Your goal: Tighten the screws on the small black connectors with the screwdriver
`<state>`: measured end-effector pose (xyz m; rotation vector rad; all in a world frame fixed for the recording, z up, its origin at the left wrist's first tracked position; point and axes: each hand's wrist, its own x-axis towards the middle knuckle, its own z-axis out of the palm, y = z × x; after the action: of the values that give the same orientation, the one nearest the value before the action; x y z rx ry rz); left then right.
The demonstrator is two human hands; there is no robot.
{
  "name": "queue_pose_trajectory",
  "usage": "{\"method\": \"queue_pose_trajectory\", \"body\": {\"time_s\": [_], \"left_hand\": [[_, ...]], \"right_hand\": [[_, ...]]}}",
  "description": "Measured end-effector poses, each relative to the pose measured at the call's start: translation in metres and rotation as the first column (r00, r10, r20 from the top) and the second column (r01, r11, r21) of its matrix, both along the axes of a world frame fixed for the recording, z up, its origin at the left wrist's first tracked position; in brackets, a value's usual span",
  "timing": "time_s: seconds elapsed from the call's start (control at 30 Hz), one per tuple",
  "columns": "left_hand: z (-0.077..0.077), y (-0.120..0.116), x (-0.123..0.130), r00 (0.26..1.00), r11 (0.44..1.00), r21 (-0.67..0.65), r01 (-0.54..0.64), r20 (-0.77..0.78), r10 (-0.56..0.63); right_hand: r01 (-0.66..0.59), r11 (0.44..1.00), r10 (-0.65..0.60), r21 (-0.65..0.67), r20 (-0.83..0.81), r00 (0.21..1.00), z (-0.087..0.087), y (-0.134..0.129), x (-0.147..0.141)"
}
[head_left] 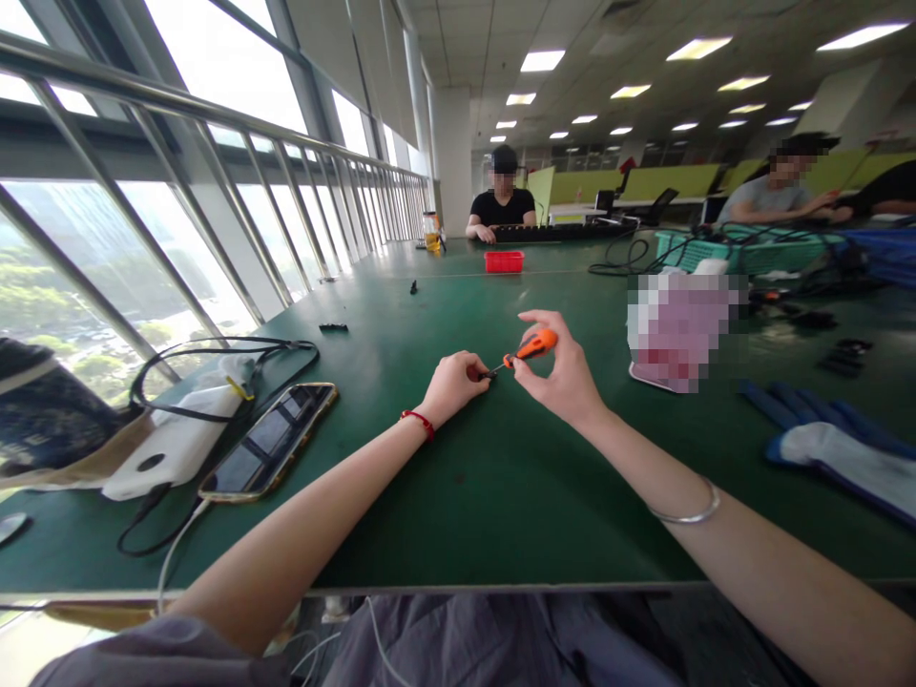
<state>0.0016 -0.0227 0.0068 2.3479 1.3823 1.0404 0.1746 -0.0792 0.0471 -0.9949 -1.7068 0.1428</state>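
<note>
Near the middle of the green table (429, 515), my left hand (456, 384) pinches a small dark part (488, 375) against the tabletop. My right hand (562, 372) has its thumb and fingers round the orange and black handle of a screwdriver (536, 344). The screwdriver is tilted, its thin shaft pointing down and left, with the tip at the small dark part. Whether the tip sits inside the part is too small to tell.
A phone (270, 444), white power bank (176, 448) and cables lie left. Small black pieces (333, 328) and a red tray (505, 262) stand ahead. Right are a pixelated pink item (679, 334), gloves (844, 444) and a green basket (751, 250). A person (502, 200) sits opposite.
</note>
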Motion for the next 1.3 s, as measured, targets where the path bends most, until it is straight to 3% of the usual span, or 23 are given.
{"method": "queue_pose_trajectory", "body": {"time_s": [0.2,0.37,0.57,0.77,0.9,1.3], "left_hand": [[-0.002,0.001,-0.001,1.0,1.0,-0.003,0.0,0.009,0.0],[-0.001,0.001,-0.001,1.0,1.0,-0.001,0.007,0.008,-0.007],[0.0,0.0,0.0,1.0,1.0,-0.008,-0.002,0.004,0.002],[-0.001,0.001,-0.001,1.0,1.0,0.005,0.008,0.003,-0.008],[-0.002,0.002,-0.001,1.0,1.0,0.0,0.007,0.002,-0.007],[-0.004,0.004,-0.003,1.0,0.999,-0.046,0.022,0.017,-0.021]], "right_hand": [[0.007,0.994,-0.005,-0.105,0.013,1.0,0.001,-0.002,0.0],[0.009,0.999,-0.01,-0.032,-0.026,1.0,0.002,-0.002,-0.001],[-0.009,0.994,0.01,-0.112,0.015,1.0,0.002,-0.003,0.0],[0.005,0.999,-0.006,-0.053,-0.034,0.999,0.002,-0.003,-0.001],[0.015,0.991,-0.018,-0.136,-0.021,1.0,0.004,-0.002,0.0],[0.068,0.989,-0.091,-0.132,-0.174,0.98,-0.001,0.014,0.013]]}}
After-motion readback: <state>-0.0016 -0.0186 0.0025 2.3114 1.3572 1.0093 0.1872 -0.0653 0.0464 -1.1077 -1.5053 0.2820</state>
